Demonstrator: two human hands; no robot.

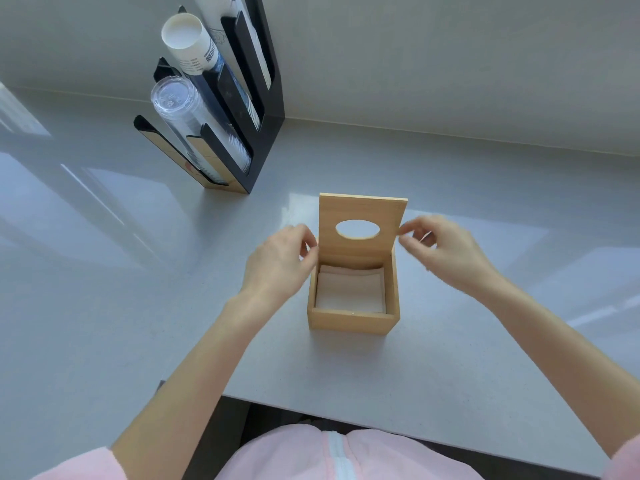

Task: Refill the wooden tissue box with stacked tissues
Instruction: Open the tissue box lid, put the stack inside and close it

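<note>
Lid time for the tissue box

Tissues (349, 289) are lying in a flat white stack inside the wooden tissue box (353, 320), which is sitting on the grey table (450, 358) right in front of the person. They are filling the bottom of the box and sitting below its rim. The lid (362, 211), the one with the oval hole, is standing up at the back of the box.

The left hand (277, 261) is touching the lid's left edge with its fingertips. The right hand (440, 247) is just beside the right edge, fingers pinched close, and I cannot tell if they are touching the wood or holding anything.

It looks like the filling part is done and the closing part is starting. Next, both hands need to be tipping the lid forward and down, slowly, so it is landing flat on the rim and not squashing the stack.

A black cup holder (266, 140) is standing well apart at the back, out of the way
</note>
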